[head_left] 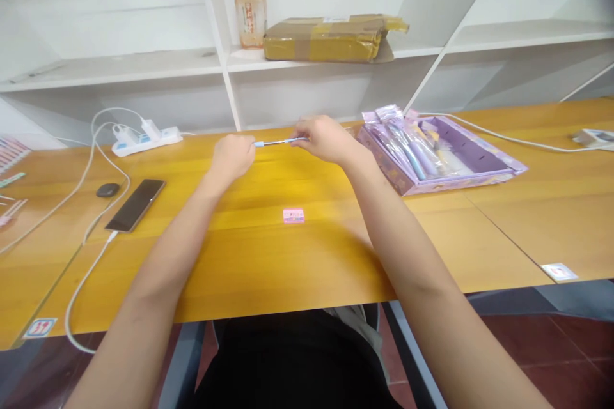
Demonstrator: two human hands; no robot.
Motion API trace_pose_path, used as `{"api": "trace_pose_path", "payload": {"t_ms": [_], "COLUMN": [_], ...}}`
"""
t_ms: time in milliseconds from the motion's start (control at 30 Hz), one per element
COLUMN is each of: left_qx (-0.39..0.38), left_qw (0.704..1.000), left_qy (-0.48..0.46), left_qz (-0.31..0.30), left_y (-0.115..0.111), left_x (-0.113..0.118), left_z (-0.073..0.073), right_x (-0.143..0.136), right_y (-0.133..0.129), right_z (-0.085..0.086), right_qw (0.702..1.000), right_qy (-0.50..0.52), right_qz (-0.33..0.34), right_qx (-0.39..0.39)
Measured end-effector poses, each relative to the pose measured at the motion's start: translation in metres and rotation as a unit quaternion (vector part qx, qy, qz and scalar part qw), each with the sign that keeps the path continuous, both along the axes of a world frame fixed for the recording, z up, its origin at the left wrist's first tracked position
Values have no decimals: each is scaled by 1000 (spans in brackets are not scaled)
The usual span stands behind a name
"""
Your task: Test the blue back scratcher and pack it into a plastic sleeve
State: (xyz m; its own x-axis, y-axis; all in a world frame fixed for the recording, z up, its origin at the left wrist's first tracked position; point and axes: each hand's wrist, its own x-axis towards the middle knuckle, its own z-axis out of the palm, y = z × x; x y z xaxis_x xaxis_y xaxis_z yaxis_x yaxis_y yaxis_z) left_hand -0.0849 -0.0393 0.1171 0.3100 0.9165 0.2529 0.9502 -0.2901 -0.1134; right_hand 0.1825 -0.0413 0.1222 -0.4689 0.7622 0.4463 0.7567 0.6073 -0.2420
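Observation:
A slim light-blue pen point(274, 142) with a dark middle section is held level between my two hands above the far part of the table. My left hand point(234, 156) is closed around its left end. My right hand point(322, 137) pinches the right end between thumb and fingers. Whether the pen is in one piece or two parts I cannot tell. A small pink packet point(293, 215) with printing lies flat on the table, nearer to me and apart from both hands.
Right of my right hand, a purple box point(484, 176) holds several pens in clear wrappers. A phone point(135, 206) on a white cable and a power strip point(147, 140) lie to the left. The shelf behind bears a bottle point(250, 9) and a taped carton point(326, 39).

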Motion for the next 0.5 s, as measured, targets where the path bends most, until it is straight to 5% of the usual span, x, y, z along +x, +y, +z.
{"api": "trace_pose_path", "payload": {"t_ms": [300, 500], "left_qx": [37, 85], "left_qw": [999, 995], "left_qy": [7, 31], "left_qz": [4, 39], "left_y": [11, 28], "left_x": [-13, -62], "left_z": [-2, 19], "right_x": [19, 90], "right_y": [5, 1], "right_z": [2, 13], "right_qw": [999, 991], "right_qy": [36, 84], "right_qz": [-8, -100], "right_qx": [-14, 8]}}
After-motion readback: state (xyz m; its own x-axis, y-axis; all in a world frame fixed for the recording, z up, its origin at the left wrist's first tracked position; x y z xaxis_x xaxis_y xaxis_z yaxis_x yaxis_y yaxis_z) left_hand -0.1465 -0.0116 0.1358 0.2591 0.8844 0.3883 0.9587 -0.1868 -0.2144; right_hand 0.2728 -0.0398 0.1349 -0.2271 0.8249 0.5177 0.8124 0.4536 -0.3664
